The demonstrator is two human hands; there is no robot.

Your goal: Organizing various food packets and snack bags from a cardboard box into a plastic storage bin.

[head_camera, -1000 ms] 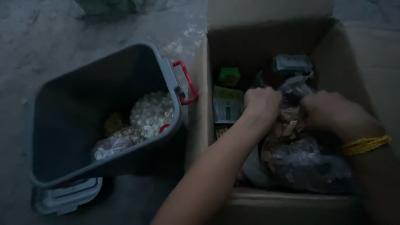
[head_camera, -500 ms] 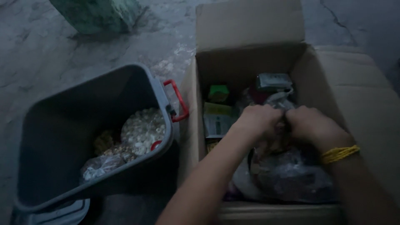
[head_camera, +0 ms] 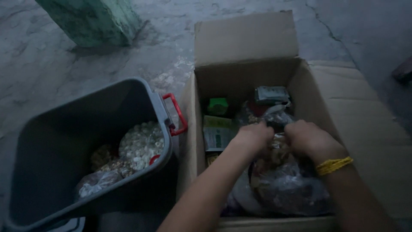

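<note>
I see my left hand [head_camera: 253,136] and right hand [head_camera: 310,138] both pinching the top of a clear bag of food [head_camera: 288,189] that sits in the cardboard box [head_camera: 365,124], fingers closed tight on the plastic. If I pull too hard the thin bag might rip and spill into the box. Since half a second ago my hands have barely moved, and the grey bin [head_camera: 56,146] looks a bit further left.
</note>
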